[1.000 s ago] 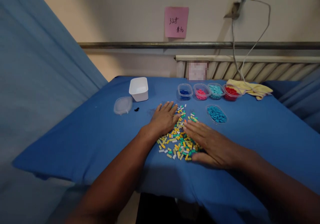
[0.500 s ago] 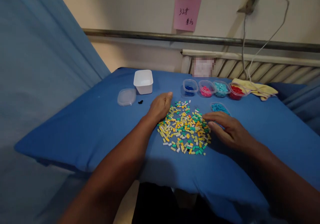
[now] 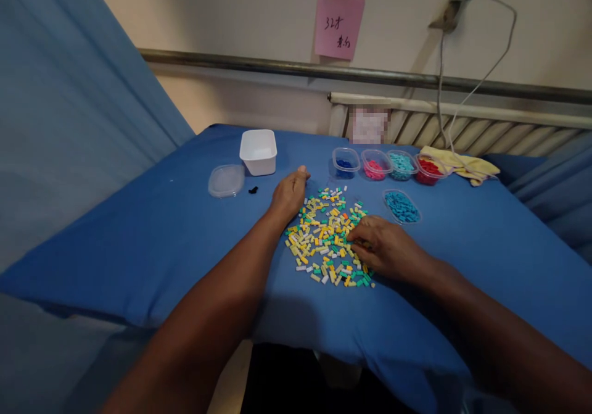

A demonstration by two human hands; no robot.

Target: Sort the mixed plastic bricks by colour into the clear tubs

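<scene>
Bricks (image 3: 319, 239): spread on blue cloth (image 3: 185, 247), between the hands.
Left hand (image 3: 289, 194): beside the bricks' far-left edge; grip hidden, cannot tell.
Right hand (image 3: 387, 248): over the bricks' right side, fingers curled; hold unclear.

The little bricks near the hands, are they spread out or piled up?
Spread out: the little bricks lie loose in a wide patch, with blue cloth showing between many.

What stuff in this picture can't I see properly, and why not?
All in the head view:
Whether the right hand holds any small bricks: the hand itself hides it.
What's on the low paper: blurred.
What the black thing is: too small.
The rest of the left curtain: cut off by the picture's edge.
</scene>
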